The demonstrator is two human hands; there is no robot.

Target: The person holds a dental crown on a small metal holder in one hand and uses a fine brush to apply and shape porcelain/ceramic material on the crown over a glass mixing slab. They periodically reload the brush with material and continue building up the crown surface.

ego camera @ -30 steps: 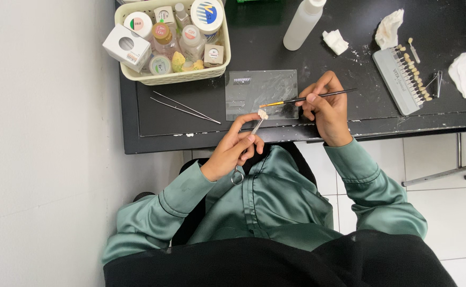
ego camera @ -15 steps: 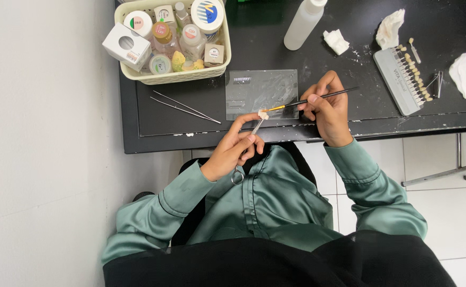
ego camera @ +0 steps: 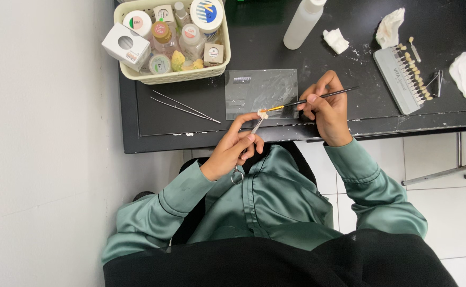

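My left hand (ego camera: pixel 234 150) grips a slim metal clamp tool (ego camera: pixel 248 142) with a small whitish tooth piece (ego camera: pixel 263 114) at its tip, held over the near edge of the black table (ego camera: pixel 190 127). My right hand (ego camera: pixel 326 109) holds a thin black brush (ego camera: pixel 318 98) whose orange-tipped end touches the tooth piece. Both meet at the near edge of a clear glass slab (ego camera: pixel 261 93) lying on the table.
Metal tweezers (ego camera: pixel 182 106) lie left of the slab. A cream basket (ego camera: pixel 165 77) of jars and small boxes stands at the back left. A white squeeze bottle (ego camera: pixel 303 24), crumpled tissues (ego camera: pixel 390 26) and a grey tooth shade guide (ego camera: pixel 403 77) sit to the right.
The brush tip has moved a little closer onto the tooth piece; both hands otherwise stay in place.
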